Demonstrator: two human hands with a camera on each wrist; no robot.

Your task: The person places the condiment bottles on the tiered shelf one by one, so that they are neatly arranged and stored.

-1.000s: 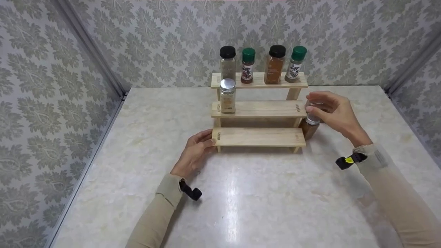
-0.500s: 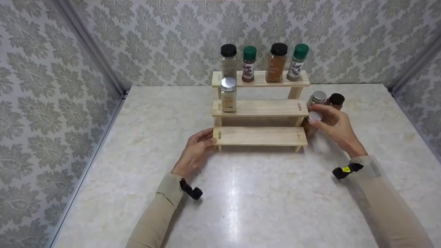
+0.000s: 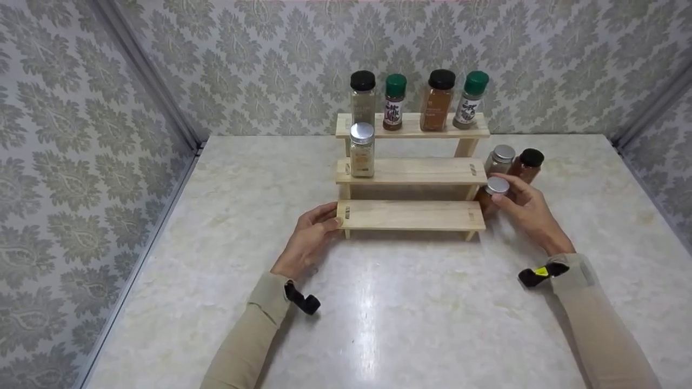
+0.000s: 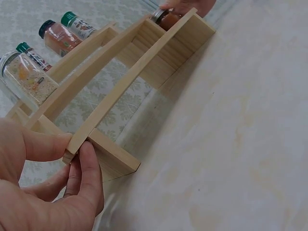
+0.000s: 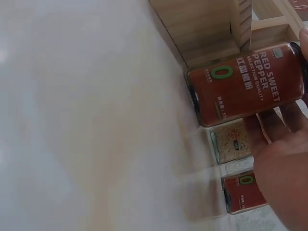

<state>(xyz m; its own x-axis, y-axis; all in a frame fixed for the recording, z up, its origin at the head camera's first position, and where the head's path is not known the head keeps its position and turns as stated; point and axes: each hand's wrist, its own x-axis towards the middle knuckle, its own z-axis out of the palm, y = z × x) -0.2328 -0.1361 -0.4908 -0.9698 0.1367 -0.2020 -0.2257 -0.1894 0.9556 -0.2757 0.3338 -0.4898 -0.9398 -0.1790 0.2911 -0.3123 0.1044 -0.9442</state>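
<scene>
My left hand (image 3: 311, 237) pinches the left end of the lowest shelf of a three-tier wooden rack (image 3: 411, 215); in the left wrist view the thumb (image 4: 45, 146) lies on top and fingers (image 4: 90, 175) are below. At the rack's right side, my right hand (image 3: 530, 213) holds a silver-capped spice jar by its top, thumb and forefinger at the cap (image 3: 498, 186). The right wrist view shows this glass jar (image 5: 248, 86) full of red powder, labelled "Red Sweet Pepper". Whether its base touches the table cannot be told.
Behind the right hand stand another silver-capped jar (image 3: 501, 155) and a black-capped red jar (image 3: 530, 160). Several black- and green-capped bottles (image 3: 437, 102) line the top shelf. A silver-capped jar (image 3: 362, 151) stands at the middle shelf's left. Patterned walls (image 3: 303, 54) bound the table (image 3: 432, 313).
My right hand has moved down and slightly toward me, from above the jars to the nearest silver-capped jar, uncovering the two behind. The left hand keeps its grip on the rack.
</scene>
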